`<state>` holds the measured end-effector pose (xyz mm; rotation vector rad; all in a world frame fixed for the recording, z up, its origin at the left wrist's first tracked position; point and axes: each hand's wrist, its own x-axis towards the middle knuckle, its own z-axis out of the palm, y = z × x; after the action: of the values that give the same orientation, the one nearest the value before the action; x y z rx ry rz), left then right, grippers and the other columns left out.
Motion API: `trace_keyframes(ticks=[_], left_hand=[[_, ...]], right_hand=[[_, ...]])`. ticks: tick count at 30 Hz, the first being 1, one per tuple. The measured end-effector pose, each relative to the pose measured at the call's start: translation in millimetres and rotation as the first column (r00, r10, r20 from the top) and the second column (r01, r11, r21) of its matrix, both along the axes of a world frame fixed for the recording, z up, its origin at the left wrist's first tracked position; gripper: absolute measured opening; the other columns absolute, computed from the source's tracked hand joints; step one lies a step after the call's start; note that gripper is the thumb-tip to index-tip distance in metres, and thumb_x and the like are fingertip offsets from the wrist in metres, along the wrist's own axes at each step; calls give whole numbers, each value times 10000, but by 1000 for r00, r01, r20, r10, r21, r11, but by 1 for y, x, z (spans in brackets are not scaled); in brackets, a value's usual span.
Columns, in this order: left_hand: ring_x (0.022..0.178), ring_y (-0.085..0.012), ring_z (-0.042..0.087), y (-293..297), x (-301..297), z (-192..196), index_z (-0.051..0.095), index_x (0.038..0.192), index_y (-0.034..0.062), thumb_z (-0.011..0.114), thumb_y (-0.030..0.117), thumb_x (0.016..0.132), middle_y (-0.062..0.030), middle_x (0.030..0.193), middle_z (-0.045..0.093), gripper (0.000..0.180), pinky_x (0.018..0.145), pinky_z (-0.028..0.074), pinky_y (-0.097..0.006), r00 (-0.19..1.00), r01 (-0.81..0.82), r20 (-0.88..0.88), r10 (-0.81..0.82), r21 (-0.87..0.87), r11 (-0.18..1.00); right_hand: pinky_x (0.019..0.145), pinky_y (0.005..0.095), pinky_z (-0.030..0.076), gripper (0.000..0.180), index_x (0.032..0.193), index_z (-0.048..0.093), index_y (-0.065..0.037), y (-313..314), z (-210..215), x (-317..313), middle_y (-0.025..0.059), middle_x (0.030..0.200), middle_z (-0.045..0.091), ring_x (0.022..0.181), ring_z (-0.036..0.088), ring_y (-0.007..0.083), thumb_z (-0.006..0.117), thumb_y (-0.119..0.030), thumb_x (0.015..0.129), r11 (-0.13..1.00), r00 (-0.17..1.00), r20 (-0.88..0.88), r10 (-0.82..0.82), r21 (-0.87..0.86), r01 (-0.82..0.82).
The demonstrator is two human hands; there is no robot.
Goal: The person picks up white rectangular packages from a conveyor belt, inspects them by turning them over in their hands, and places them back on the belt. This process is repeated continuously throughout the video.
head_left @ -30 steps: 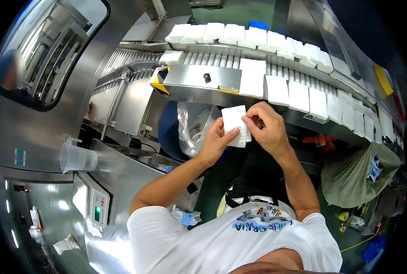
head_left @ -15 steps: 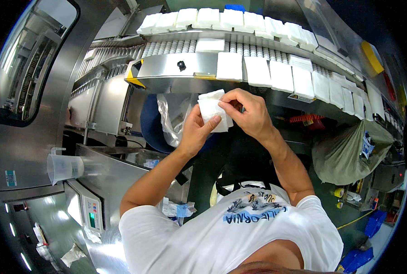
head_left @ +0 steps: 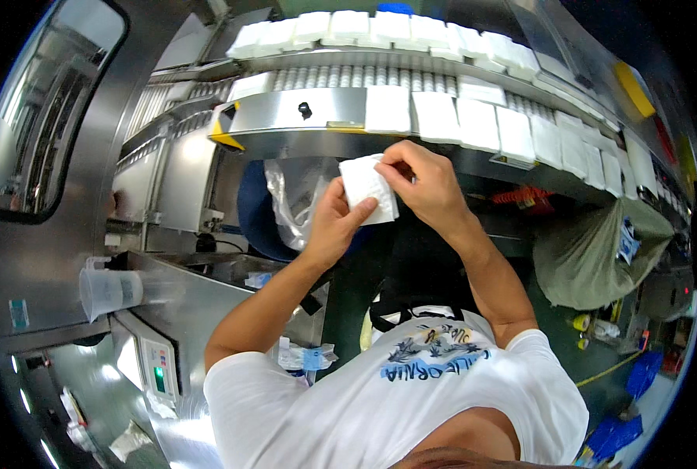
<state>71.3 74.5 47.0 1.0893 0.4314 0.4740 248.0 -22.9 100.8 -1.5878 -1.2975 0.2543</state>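
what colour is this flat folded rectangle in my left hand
The folded rectangle is plain white; the head view shows it best.

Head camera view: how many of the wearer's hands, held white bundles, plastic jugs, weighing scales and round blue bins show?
Left hand and right hand: 2
Held white bundle: 1
Plastic jug: 1
Weighing scale: 1
Round blue bin: 1
Total: 6

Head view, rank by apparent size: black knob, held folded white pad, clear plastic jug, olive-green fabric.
Largest to smallest:
1. Olive-green fabric
2. Folded white pad and clear plastic jug: look alike, so not ranked against each other
3. Black knob
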Motion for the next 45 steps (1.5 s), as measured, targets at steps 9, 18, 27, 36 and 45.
trace_keyframes(ticks=[9, 18, 27, 36, 45], left_hand=[[1177, -148, 655, 2, -4, -3, 495, 1380, 4, 712, 50, 1012, -89, 1297, 654, 429, 1038, 551, -327, 999, 11, 49, -8, -47, 999], [1102, -163, 645, 6, -5, -14, 539, 1361, 25, 731, 134, 1010, -70, 1232, 650, 415, 965, 539, -335, 991, 48, -133, -5, 326, 944], [1144, -167, 620, -15, -3, -2, 424, 1391, 10, 688, 36, 1008, -106, 1261, 610, 466, 975, 504, -314, 938, 335, -234, -257, 410, 849], [1155, -222, 626, -15, -2, -7, 535, 1330, -8, 750, 48, 953, -134, 1234, 612, 438, 991, 500, -336, 919, 392, -294, -263, 595, 702], [1192, -257, 690, -5, -14, -5, 350, 1423, 33, 689, 23, 1018, -225, 1324, 654, 528, 1036, 547, -361, 987, 159, -19, -157, 127, 979]], right_hand=[[699, 314, 569, 144, 1021, 669, -17, 1, 0, -17, 89, 908, 720, 783, 714, 168, 772, -85, 947, 996, 993, -78, -90, -3, 90], [1023, 433, 531, 446, 1315, 635, -11, -6, -2, 4, 162, 1279, 674, 1163, 661, 318, 779, -145, 915, 1000, 980, 201, 8, -14, -6], [924, 441, 546, 447, 1181, 665, -4, -49, 3, 24, 181, 1127, 697, 1072, 687, 362, 802, -278, 855, 876, 945, 28, 325, -386, -290], [850, 453, 553, 390, 1110, 707, -19, -64, -15, 29, 182, 1038, 718, 973, 699, 399, 820, -255, 820, 919, 936, 79, 342, -235, -316], [745, 319, 571, 320, 1049, 750, -42, -23, 59, 106, 20, 953, 706, 858, 674, 135, 794, -343, 948, 977, 957, -281, -76, -213, 15]])
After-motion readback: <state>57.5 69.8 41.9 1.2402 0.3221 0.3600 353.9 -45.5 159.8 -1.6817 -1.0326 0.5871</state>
